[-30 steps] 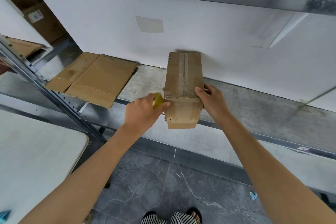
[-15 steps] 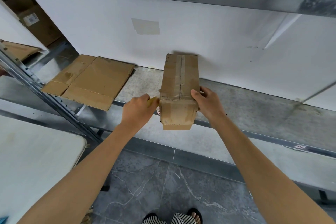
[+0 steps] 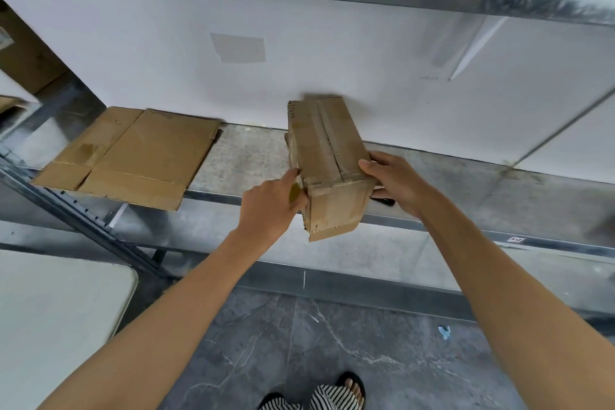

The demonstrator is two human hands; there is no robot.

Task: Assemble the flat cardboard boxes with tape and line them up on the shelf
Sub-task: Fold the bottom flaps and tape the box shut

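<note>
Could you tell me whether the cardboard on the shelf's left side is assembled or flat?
Flat: the cardboard sheet lies unfolded on the shelf, its flaps spread out.

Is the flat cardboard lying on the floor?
No, the flat cardboard lies on the metal shelf, left of the taped box.

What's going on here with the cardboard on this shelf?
A person is working on a taped box that sits on the metal shelf, its near end jutting over the front edge. The right hand grips the box's near right corner, while the left hand, holding a small yellow object I can't identify, presses against its left side. A piece of flat cardboard lies on the shelf to the left, not yet assembled.
</note>
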